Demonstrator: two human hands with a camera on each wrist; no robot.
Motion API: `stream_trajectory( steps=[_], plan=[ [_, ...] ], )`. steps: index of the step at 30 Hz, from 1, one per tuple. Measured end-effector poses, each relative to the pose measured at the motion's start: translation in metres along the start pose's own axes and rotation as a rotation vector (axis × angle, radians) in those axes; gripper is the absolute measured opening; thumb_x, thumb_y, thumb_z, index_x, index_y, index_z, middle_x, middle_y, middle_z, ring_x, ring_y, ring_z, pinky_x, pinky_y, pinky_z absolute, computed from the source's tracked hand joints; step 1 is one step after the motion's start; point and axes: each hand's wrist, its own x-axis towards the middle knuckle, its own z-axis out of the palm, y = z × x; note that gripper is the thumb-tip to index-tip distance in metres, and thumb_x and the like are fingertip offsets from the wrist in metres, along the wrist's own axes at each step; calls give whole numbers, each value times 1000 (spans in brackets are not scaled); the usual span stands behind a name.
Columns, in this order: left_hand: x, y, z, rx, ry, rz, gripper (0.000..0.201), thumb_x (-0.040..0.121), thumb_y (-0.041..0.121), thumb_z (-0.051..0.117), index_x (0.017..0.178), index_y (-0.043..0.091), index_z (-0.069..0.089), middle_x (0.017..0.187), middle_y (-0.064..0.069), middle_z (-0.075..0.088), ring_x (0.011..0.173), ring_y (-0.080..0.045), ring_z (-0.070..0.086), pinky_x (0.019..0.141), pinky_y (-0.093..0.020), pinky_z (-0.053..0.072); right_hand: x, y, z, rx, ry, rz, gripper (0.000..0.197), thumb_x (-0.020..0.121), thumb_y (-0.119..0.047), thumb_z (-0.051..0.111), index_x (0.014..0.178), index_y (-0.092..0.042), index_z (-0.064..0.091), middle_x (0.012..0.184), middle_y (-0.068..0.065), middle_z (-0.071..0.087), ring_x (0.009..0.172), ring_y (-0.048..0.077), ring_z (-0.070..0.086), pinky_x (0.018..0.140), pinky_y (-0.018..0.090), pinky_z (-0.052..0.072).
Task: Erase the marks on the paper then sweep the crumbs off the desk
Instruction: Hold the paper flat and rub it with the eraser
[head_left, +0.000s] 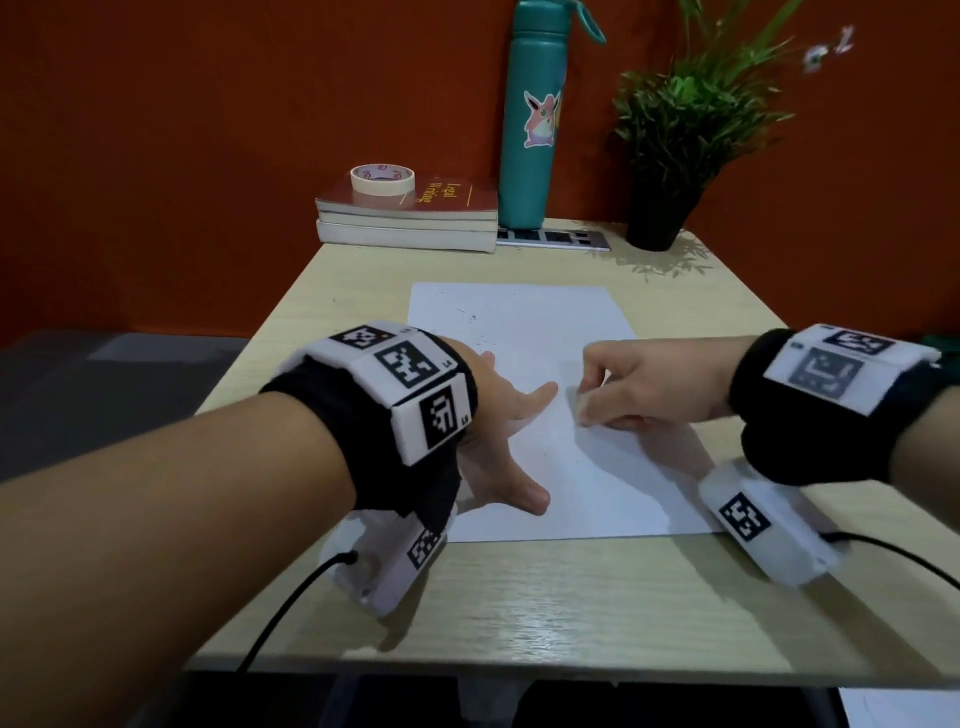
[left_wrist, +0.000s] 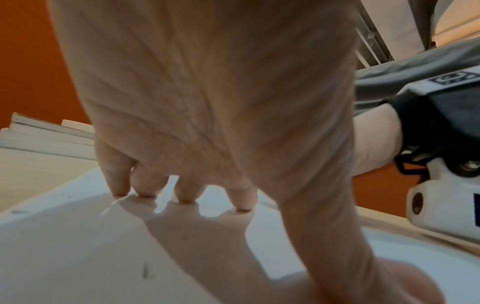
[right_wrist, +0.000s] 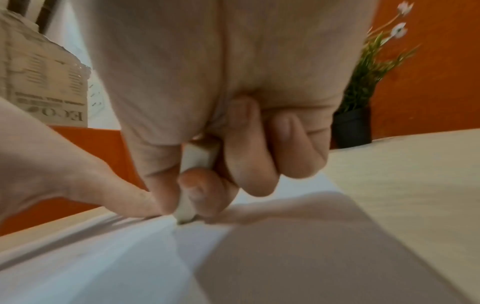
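Observation:
A white sheet of paper (head_left: 519, 322) lies in the middle of the wooden desk (head_left: 519, 597). My left hand (head_left: 498, 415) presses flat on the sheet's left side with spread, straight fingers (left_wrist: 242, 197). My right hand (head_left: 613, 384) pinches a small white eraser (right_wrist: 197, 158) between thumb and fingers, its dirty tip touching the paper (right_wrist: 103, 257) near the middle. Tiny dark crumbs (head_left: 472, 317) speckle the far part of the sheet. A short pencil mark (left_wrist: 146, 271) shows close to my left palm.
At the desk's far edge stand stacked books (head_left: 410, 223) with a roll of tape (head_left: 382, 178) on top, a teal bottle (head_left: 535, 119), a potted plant (head_left: 670, 156) and a flat dark device (head_left: 550, 240). An orange wall rises behind.

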Motion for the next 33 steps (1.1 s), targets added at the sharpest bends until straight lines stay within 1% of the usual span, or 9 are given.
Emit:
stream_trajectory(
  steps=[3,7,11,15,18,21,24,28,33],
  plan=[
    [1,-2,1,-4,6,-1,112,67,81,54,141,48,-24,157,-15,-17,146,-22,-11,113,-44,12,-3,1,8,-43,-86,-40,18,88,-16,61,78,-26,50,52,-10,51,40,2,39,41,13,33],
    [-2,3,0,25,11,12,107,75,76,50,144,42,-24,160,-14,-4,147,-21,-9,114,-44,11,-5,3,2,9,-41,9,16,87,-14,63,81,-16,47,55,-1,49,46,11,37,43,19,31],
    [0,-2,0,-4,15,18,109,70,79,52,142,47,-23,159,-14,-9,146,-20,-11,113,-42,13,-7,0,11,-31,-93,-31,19,88,-14,61,76,-21,48,44,-12,47,36,1,37,38,11,31],
    [1,-1,-1,-19,-9,2,110,68,80,53,142,48,-22,158,-14,-14,146,-21,-11,113,-46,11,-3,-7,0,-42,-71,17,16,85,-12,62,78,-15,48,54,-2,51,48,13,39,43,20,30],
    [2,-3,0,-2,10,-3,108,65,82,53,145,48,-12,158,-13,-15,147,-27,1,112,-45,17,3,-12,8,61,-80,-20,17,84,-17,64,80,-16,47,58,2,50,48,15,34,46,26,26],
    [3,-2,2,15,-6,0,112,65,83,52,142,48,-22,157,-14,-19,147,-26,-2,113,-45,16,1,1,10,28,-73,23,22,84,-13,62,72,-16,43,53,0,47,44,13,35,44,25,26],
    [1,0,0,9,-8,8,110,70,80,51,142,46,-24,160,-12,-8,147,-22,-7,113,-45,12,-3,0,-2,-91,-84,65,23,83,-8,62,69,-12,45,51,0,47,44,13,39,43,21,29],
    [0,-1,-1,47,16,-13,110,67,81,51,142,47,-22,159,-13,-11,147,-25,0,113,-46,14,-2,-4,10,27,-123,-13,23,82,-10,61,66,-16,45,50,-2,44,43,12,34,45,24,25],
    [-3,3,-3,51,8,-10,109,72,77,53,143,44,-24,160,-11,-4,147,-23,-1,113,-44,13,-5,0,-3,-204,-73,93,27,81,-6,61,63,-14,42,50,-2,45,48,16,37,47,26,28]
  ],
)
